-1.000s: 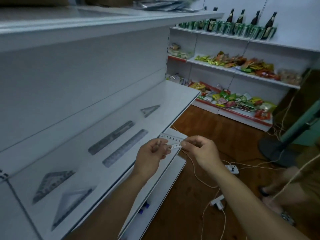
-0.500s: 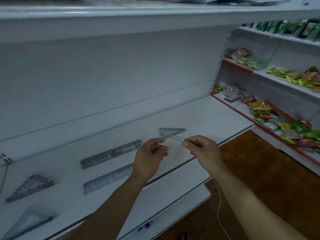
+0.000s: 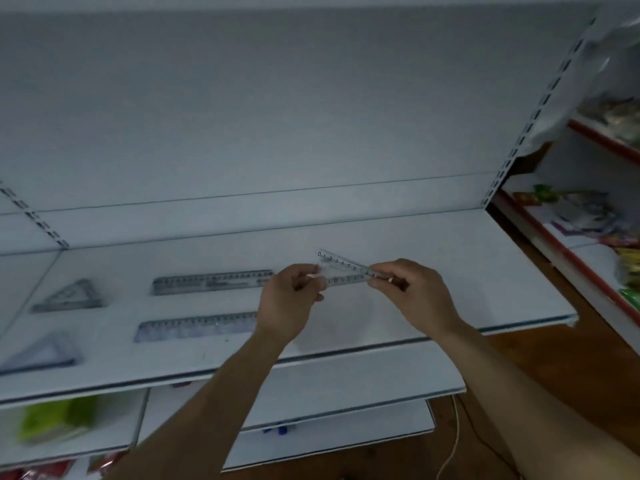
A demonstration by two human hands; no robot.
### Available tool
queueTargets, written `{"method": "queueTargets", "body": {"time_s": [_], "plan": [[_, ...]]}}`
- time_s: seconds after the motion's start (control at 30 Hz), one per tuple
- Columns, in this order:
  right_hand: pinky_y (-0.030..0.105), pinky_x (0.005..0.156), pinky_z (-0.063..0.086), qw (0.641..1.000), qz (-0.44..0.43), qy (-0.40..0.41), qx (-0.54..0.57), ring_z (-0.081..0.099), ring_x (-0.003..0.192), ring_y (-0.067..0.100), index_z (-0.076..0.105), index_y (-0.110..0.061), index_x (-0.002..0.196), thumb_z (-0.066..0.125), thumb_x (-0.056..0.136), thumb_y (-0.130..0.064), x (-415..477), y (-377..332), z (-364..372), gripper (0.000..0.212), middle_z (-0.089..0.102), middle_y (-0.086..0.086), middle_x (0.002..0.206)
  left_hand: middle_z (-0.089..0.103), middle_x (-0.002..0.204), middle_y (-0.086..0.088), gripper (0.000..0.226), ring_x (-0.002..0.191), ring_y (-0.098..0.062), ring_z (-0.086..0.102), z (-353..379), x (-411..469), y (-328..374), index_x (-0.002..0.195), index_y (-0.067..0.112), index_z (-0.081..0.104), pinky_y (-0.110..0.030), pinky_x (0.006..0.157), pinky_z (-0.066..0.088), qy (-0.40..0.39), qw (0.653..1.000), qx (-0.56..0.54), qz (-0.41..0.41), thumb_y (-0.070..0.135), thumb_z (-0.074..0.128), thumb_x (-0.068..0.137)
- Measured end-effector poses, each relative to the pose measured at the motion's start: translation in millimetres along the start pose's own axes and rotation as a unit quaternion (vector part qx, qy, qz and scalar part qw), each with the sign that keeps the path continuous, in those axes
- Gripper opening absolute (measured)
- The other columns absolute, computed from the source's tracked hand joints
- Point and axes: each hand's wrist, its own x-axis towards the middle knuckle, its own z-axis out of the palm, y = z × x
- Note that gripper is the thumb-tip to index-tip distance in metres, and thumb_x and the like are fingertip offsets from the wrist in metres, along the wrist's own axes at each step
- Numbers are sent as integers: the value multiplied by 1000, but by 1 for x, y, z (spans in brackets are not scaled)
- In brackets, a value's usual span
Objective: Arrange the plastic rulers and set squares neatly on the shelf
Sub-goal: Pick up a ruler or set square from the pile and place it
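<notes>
Two ends of the set square point(image 3: 343, 271) pinched — left hand point(image 3: 291, 301), right hand point(image 3: 414, 292).

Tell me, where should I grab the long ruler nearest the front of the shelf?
The front ruler lies flat and thin along the shelf, its right end hidden behind the left hand. So probably take its left end: come from the front and pinch across its narrow width.
</notes>
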Motion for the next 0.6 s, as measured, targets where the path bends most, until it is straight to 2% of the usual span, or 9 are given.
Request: {"method": "queueTargets", "body": {"time_s": [0.1, 0.2, 0.33, 0.43, 0.5, 0.6], "plan": [[12, 63, 44, 998, -48, -1, -46, 59, 74, 7, 74, -23, 100, 73, 81, -29, 8, 13, -2, 20, 65, -14, 79, 71, 88, 5, 26, 74, -8, 67, 1, 1, -2, 111, 20, 67, -14, 64, 48, 26, 996, 86, 15, 27, 69, 86], [20, 64, 47, 996, -60, 3, -69, 57, 71, 5, 74, -24, 101, 72, 83, -29, 18, 24, -3, 20, 64, -13, 79, 66, 91, 14, 31, 80, -2, 61, -1, 1, 1, 116, 25, 64, -11, 66, 42, 25, 981, 188, 35, 34, 67, 87], [30, 71, 47, 992, -83, -11, -90, 55, 85, 12, 75, -22, 100, 72, 82, -33, 29, 37, 3, 21, 67, -7, 89, 63, 96, 10, 35, 85, -6, 57, 0, 8, 2, 122, 21, 62, -18, 75, 40, 38, 955, 288, 55, 33, 64, 90], [34, 76, 50, 989, -109, -26, -101, 59, 85, 20, 77, -21, 96, 67, 83, -43, 35, 49, 10, 28, 69, -4, 93, 62, 104, 4, 34, 92, -12, 59, 2, 13, -1, 124, 21, 62, -22, 79, 44, 36, 939, 337, 54, 34, 60, 92], [36, 80, 51, 990, -96, -33, -99, 61, 89, 21, 77, -23, 95, 64, 82, -46, 36, 55, 12, 30, 69, -3, 97, 60, 112, 1, 35, 100, -17, 59, 4, 14, -2, 126, 22, 60, -26, 86, 46, 25, 929, 365, 46, 34, 56, 94], [37, 87, 50, 992, -79, -41, -88, 60, 97, 24, 77, -23, 96, 69, 81, -41, 35, 57, 14, 25, 69, 1, 104, 59, 116, -1, 35, 105, -19, 58, 7, 15, -6, 128, 20, 59, -25, 88, 42, 21, 925, 378, 45, 32, 54, 95]]}}
